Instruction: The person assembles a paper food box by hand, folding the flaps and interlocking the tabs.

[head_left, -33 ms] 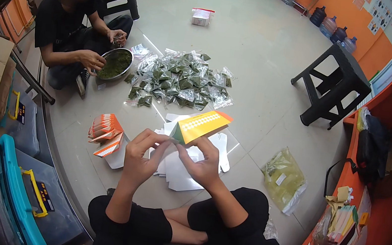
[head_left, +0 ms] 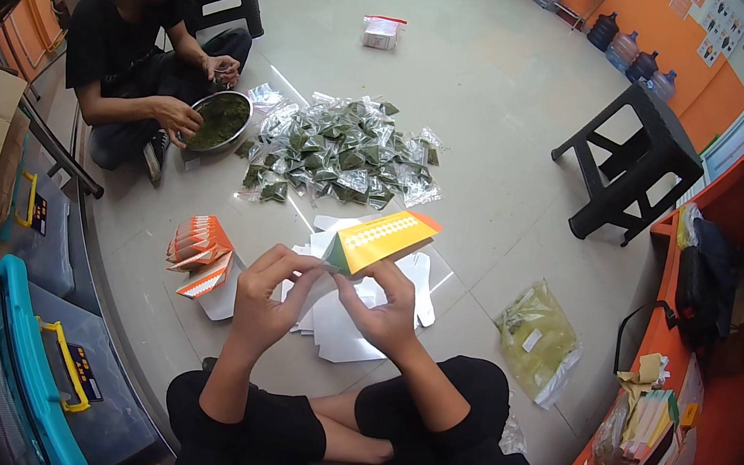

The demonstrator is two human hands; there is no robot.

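Observation:
A yellow carton with a green end and an orange tip is held up in front of me, folded into a wedge-like shape. At its near green corner, my left hand pinches the edge between thumb and fingers. My right hand grips the carton from below, its thumb by the same corner. Under my hands, white flat cartons lie in a loose pile on the floor. To the left of them stands a group of orange-and-white cartons, bunched together.
Beyond the cartons lies a heap of clear bags with green contents. A co-worker sits far left, hands at a metal bowl of green leafy stuff. A yellowish plastic bag and black stool are right; plastic bins are left.

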